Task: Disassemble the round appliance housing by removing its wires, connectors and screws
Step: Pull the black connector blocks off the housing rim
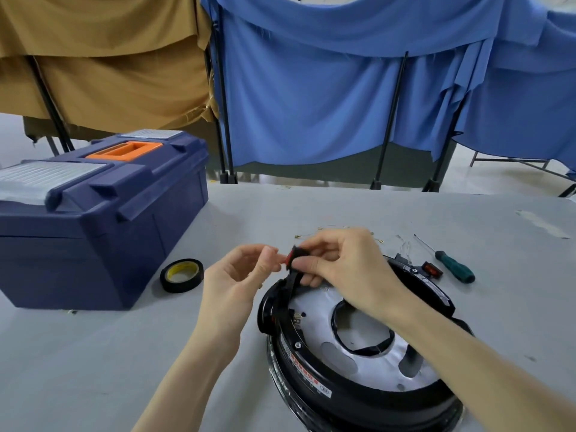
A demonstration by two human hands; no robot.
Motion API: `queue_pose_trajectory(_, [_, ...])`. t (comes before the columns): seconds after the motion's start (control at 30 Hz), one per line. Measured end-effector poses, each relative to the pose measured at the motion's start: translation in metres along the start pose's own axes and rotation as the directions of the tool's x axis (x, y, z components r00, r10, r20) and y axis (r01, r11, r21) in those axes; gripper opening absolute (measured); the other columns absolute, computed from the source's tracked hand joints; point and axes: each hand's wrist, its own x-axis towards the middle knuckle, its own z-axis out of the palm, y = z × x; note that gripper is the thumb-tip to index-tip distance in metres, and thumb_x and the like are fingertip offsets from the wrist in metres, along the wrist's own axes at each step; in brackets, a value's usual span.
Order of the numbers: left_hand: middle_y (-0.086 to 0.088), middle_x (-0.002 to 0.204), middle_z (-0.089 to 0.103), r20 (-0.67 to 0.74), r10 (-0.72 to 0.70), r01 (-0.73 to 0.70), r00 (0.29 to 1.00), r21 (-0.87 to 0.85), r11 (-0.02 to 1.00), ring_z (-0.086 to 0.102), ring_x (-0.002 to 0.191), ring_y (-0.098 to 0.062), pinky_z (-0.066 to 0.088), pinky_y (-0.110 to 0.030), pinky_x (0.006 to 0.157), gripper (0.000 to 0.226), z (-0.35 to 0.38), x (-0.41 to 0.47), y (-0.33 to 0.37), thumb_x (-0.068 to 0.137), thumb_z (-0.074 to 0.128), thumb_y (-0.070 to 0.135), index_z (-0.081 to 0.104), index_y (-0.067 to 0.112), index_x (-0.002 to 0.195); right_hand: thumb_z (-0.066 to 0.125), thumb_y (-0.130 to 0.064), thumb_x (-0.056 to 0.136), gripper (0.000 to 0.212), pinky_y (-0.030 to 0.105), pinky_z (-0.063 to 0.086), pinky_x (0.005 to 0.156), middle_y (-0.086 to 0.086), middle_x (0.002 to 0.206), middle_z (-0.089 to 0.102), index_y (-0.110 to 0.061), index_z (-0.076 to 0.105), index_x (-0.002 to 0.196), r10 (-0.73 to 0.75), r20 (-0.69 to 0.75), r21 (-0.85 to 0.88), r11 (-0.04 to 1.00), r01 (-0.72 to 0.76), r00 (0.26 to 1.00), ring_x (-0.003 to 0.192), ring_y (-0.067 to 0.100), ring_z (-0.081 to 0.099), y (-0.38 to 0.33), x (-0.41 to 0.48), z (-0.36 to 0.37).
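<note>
The round black appliance housing (352, 397) lies on the grey table at lower right, its silver inner plate (314, 310) facing up. My right hand (343, 263) pinches a small black and red switch (293, 257) at the housing's upper left rim. My left hand (237, 275) is just left of it, fingers loosely curled, fingertips touching the switch's red face. A second red switch (432, 270) lies on the table past the housing, near several loose wires (330, 233).
A green-handled screwdriver (452, 266) lies at right. A roll of black tape (181, 275) sits left of the housing. A large blue toolbox (93, 219) with an orange handle fills the left side. Blue and tan curtains hang behind the table.
</note>
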Motion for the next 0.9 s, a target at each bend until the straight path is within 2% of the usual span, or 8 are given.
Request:
queue_pose_trajectory(0.07, [0.009, 0.101, 0.073, 0.052, -0.051, 0.044, 0.997, 0.130, 0.991, 0.064, 0.085, -0.010, 0.051, -0.017, 0.068, 0.034, 0.003, -0.004, -0.002, 0.074, 0.074, 0.053, 0.073, 0.032, 0.101, 0.077, -0.002, 0.079, 0.013, 0.021, 0.053, 0.052, 0.010, 0.065, 0.071, -0.003, 0.068, 0.089, 0.007, -0.096, -0.027, 1.000, -0.010, 0.995, 0.049, 0.015, 0.064, -0.001, 0.003, -0.011])
queue_pose_trajectory(0.13, [0.020, 0.111, 0.068, 0.136, -0.102, 0.068, 0.985, 0.232, 0.970, 0.062, 0.093, -0.002, 0.052, -0.018, 0.071, 0.034, 0.009, -0.009, -0.005, 0.079, 0.078, 0.040, 0.069, 0.042, 0.111, 0.073, -0.003, 0.082, 0.008, 0.020, 0.050, 0.049, 0.006, 0.064, 0.071, -0.006, 0.066, 0.085, 0.025, -0.191, -0.051, 0.998, -0.036, 0.981, 0.046, 0.013, 0.061, 0.003, 0.009, -0.031])
queue_pose_trajectory(0.23, [0.021, 0.114, 0.068, 0.191, -0.066, 0.018, 0.979, 0.244, 0.970, 0.059, 0.101, 0.011, 0.044, -0.004, 0.078, 0.044, 0.015, -0.011, -0.007, 0.082, 0.071, 0.004, 0.068, 0.034, 0.114, 0.066, -0.002, 0.086, 0.012, 0.017, 0.048, 0.049, -0.002, 0.061, 0.071, -0.012, 0.070, 0.079, 0.037, -0.341, -0.151, 0.984, -0.093, 0.939, 0.046, 0.010, 0.058, 0.020, 0.017, -0.072])
queue_pose_trajectory(0.37, [0.020, 0.114, 0.067, 0.204, -0.024, -0.028, 0.979, 0.247, 0.969, 0.059, 0.106, 0.009, 0.041, -0.002, 0.081, 0.054, 0.017, -0.011, -0.008, 0.080, 0.060, -0.012, 0.069, 0.032, 0.110, 0.060, -0.002, 0.090, 0.025, 0.019, 0.043, 0.056, 0.000, 0.067, 0.070, -0.019, 0.073, 0.078, 0.112, -0.462, -0.271, 0.927, -0.261, 0.880, 0.055, 0.006, 0.058, 0.057, 0.018, -0.127])
queue_pose_trajectory(0.47, [0.018, 0.115, 0.067, 0.192, -0.006, -0.038, 0.981, 0.226, 0.973, 0.059, 0.108, 0.004, 0.043, -0.005, 0.084, 0.052, 0.020, -0.012, -0.011, 0.078, 0.061, -0.010, 0.070, 0.029, 0.111, 0.062, -0.003, 0.087, 0.018, 0.027, 0.042, 0.064, 0.013, 0.083, 0.071, -0.018, 0.069, 0.081, 0.234, -0.524, -0.284, 0.858, -0.427, 0.819, 0.072, 0.022, 0.061, 0.088, 0.015, -0.156])
queue_pose_trajectory(0.57, [0.019, 0.115, 0.067, 0.181, -0.009, -0.030, 0.984, 0.212, 0.977, 0.058, 0.111, 0.004, 0.043, -0.006, 0.086, 0.050, 0.022, -0.011, -0.013, 0.068, 0.059, 0.008, 0.070, 0.025, 0.114, 0.066, -0.004, 0.086, 0.006, 0.030, 0.039, 0.070, 0.017, 0.092, 0.069, -0.010, 0.066, 0.084, 0.284, -0.571, -0.327, 0.782, -0.531, 0.770, 0.080, 0.028, 0.057, 0.109, 0.011, -0.168])
queue_pose_trajectory(0.7, [0.019, 0.116, 0.066, 0.179, -0.018, -0.018, 0.984, 0.198, 0.980, 0.059, 0.111, 0.002, 0.044, -0.007, 0.084, 0.053, 0.021, -0.012, -0.015, 0.064, 0.057, 0.011, 0.071, 0.024, 0.114, 0.065, -0.006, 0.089, 0.006, 0.031, 0.039, 0.073, 0.019, 0.094, 0.067, -0.009, 0.065, 0.084, 0.279, -0.573, -0.396, 0.729, -0.558, 0.771, 0.082, 0.029, 0.056, 0.126, 0.006, -0.167])
queue_pose_trajectory(0.9, [0.020, 0.113, 0.067, 0.180, -0.025, -0.003, 0.983, 0.155, 0.988, 0.062, 0.102, 0.002, 0.047, -0.006, 0.073, 0.051, 0.021, -0.012, -0.017, 0.064, 0.058, 0.008, 0.072, 0.024, 0.111, 0.061, -0.005, 0.091, 0.013, 0.030, 0.036, 0.073, 0.018, 0.096, 0.069, -0.003, 0.073, 0.094, 0.208, -0.585, -0.517, 0.649, -0.558, 0.784, 0.081, 0.026, 0.050, 0.132, 0.006, -0.156])
